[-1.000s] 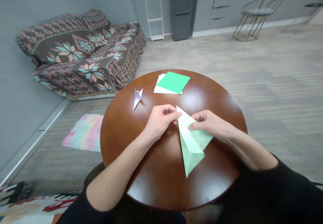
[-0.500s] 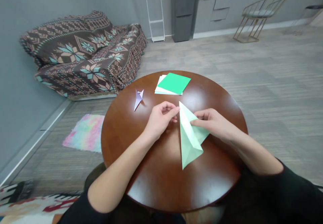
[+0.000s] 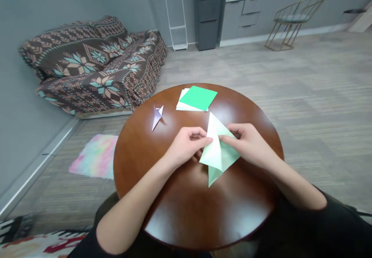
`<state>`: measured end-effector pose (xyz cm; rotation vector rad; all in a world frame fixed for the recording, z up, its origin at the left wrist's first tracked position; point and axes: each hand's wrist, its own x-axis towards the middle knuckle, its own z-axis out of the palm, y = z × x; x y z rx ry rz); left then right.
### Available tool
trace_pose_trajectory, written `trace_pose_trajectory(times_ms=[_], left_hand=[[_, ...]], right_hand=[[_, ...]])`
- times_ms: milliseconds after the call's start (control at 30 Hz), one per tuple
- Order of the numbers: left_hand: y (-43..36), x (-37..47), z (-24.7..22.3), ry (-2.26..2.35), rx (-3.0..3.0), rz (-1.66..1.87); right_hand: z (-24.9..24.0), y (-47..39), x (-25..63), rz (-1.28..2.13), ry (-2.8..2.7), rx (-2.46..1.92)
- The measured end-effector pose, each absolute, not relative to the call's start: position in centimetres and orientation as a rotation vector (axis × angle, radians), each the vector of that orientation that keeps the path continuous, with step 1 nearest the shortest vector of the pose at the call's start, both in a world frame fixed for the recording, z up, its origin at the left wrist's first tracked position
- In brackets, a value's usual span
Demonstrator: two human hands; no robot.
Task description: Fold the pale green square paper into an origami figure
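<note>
Between my hands is a pale green sheet of origami paper (image 3: 215, 151), partly folded, with a flap lying toward the left and a lower point hanging below it. My left hand (image 3: 192, 143) pinches the flap's left edge, thumb on top and fingers beneath. From the other side my right hand (image 3: 247, 139) grips the paper, its thumb pressed near the middle crease and its fingers partly hidden behind. Further back on the table lies a small folded purple paper figure (image 3: 157, 117). A stack of square sheets with a green sheet (image 3: 199, 97) on top lies beyond my hands.
The round brown wooden table (image 3: 186, 215) stands in front of me. A sofa with a patterned cover (image 3: 95, 64) is at the back left, near a pastel fluffy rug (image 3: 94, 156). A gold-framed chair (image 3: 293, 19) stands by the grey cabinets (image 3: 261, 15).
The paper's flap has swung over to the left and now spreads wider. My left hand has moved from the top point down to the flap's left edge. The right hand still grips the paper.
</note>
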<state>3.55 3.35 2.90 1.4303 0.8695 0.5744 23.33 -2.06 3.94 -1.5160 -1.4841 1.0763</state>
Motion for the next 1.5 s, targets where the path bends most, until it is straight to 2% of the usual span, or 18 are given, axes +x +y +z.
trace_pose_trajectory(times_ms=[200, 433, 800, 1167, 1267, 1500], left_hand=[[4.3, 3.0, 3.0, 0.838, 1.435, 0.669], [6.2, 1.7, 3.2, 0.949, 1.52, 0.62], [6.9, 1.4, 2.4, 0.77, 1.224, 0.496], [7.1, 1.9, 1.2, 0.785, 1.036, 0.535], [7.1, 2.1, 1.1, 0.789, 1.033, 0.561], [5.9, 2.6, 1.6, 0.614, 1.072, 0.405]], right_hand=[[3.9, -1.1, 25.7, 1.265, -1.435, -1.492], [2.1, 0.4, 28.3, 1.459, -1.434, -1.372], [1.4, 0.6, 27.7, 1.459, -1.344, -1.318], [1.7, 0.4, 27.0, 1.474, -1.169, -1.256], [1.4, 0.6, 26.9, 1.375, -1.161, -1.304], [2.2, 0.2, 26.4, 0.903, -1.335, -1.392]])
